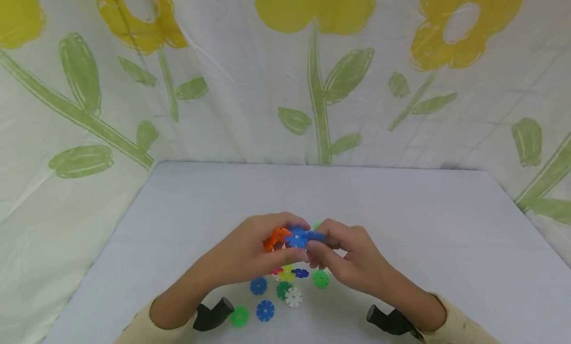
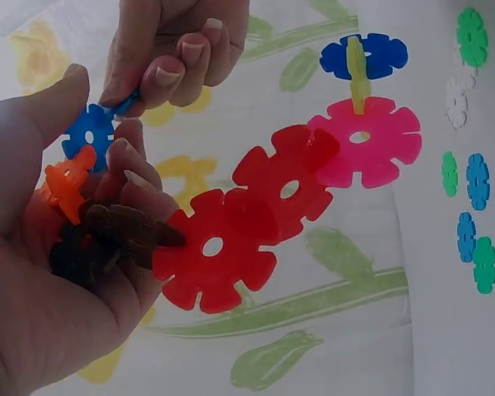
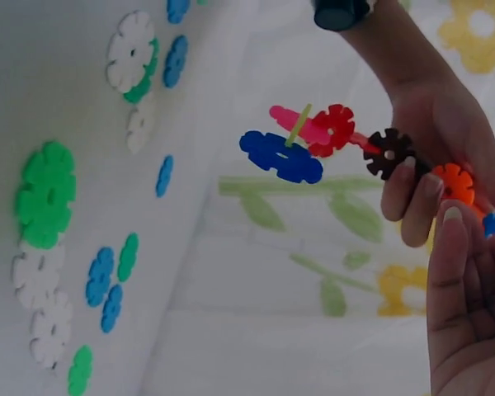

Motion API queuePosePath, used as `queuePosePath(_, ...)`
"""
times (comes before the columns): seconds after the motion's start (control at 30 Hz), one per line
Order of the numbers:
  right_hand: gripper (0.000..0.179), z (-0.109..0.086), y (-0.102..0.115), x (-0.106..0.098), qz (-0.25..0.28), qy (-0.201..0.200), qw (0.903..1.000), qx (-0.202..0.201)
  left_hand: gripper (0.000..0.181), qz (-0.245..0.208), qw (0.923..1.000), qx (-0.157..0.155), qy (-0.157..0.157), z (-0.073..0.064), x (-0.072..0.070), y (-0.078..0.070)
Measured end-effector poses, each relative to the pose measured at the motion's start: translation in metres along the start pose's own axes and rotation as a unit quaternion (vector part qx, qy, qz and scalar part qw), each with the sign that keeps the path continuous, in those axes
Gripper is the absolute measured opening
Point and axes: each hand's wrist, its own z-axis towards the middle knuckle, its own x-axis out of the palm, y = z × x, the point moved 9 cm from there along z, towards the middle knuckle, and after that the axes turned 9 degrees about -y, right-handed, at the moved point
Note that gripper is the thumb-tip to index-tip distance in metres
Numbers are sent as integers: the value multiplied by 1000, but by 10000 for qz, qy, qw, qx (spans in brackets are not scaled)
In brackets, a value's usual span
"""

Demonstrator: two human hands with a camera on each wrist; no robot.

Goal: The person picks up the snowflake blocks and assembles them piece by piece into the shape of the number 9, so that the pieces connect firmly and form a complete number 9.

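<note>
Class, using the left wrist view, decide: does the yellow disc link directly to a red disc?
No, the yellow disc links the dark blue disc to the pink disc.

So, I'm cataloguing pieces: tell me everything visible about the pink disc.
The pink disc is flat, round and plastic-looking, with a notched rim and a small central hole. It hangs tilted in mid-air, joined to a red disc on one side and a yellow disc on another. Only those two visibly touch it.
</note>
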Motion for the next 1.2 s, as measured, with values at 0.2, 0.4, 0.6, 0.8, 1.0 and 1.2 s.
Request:
queuePosePath(0.2,34,2,-8,1,-233,73,9997,8,35,353,9983,42,-457,2,-12,-2)
queuePosePath(0.4,32,6,-24,-5,-972,43,9952,-128,28,654,9953,32,-710,0,-22,-2)
queuePosePath(0.6,22,5,-61,-5,-2215,478,9732,394,20,706,9932,279,-885,-1,-28,-7)
queuePosePath(0.8,33,-14,-105,17,-3628,1938,9079,813,13,672,9926,210,-993,-2,-33,-6)
queuePosePath(1.0,32,-25,-117,31,-3920,2382,8844,864,9,685,9931,151,-936,-2,-33,-5)
queuePosePath(1.2,40,-25,-119,34,-3809,2426,8847,1158,10,772,9925,209,-919,-2,-34,-6)
